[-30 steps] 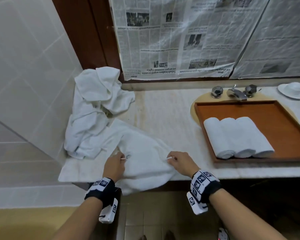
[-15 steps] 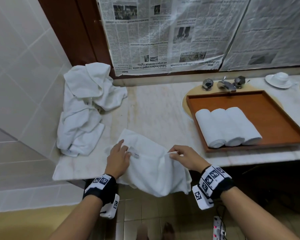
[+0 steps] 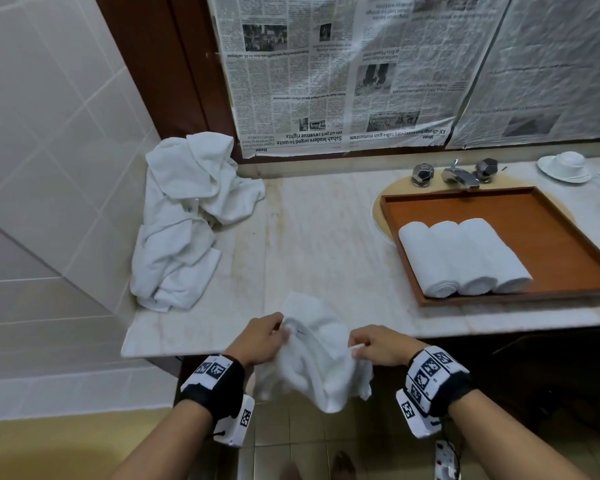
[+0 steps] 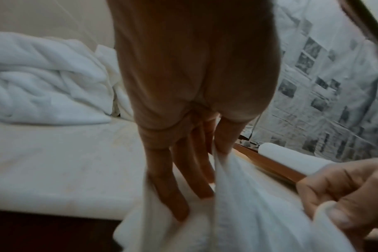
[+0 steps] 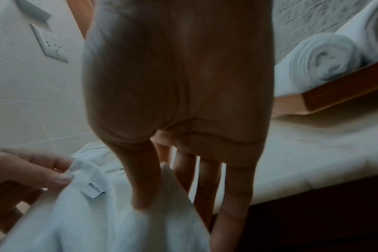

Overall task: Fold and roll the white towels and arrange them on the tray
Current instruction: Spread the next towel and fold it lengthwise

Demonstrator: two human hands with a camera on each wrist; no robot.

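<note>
Since the earlier frame, the towel (image 3: 321, 362) had been drawn toward the bench (image 3: 326, 237) edge, now hanging over its front. Head view: left hand (image 3: 262, 339) and right hand (image 3: 378, 344) each pinched a towel edge; three rolled towels (image 3: 461, 258) lay in the tray (image 3: 551, 216); a towel heap (image 3: 184, 220) sat left. Left wrist view: fingers (image 4: 168, 192) gripped cloth. Right wrist view: thumb pressed the towel (image 5: 110, 213).

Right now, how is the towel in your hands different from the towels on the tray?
The held towel is loose and crumpled; the tray towels are rolled tight. The held towel hangs off the counter edge, pinched by the left hand and right hand; the tray towels lie side by side, untouched, in the wooden tray. All are white.
</note>
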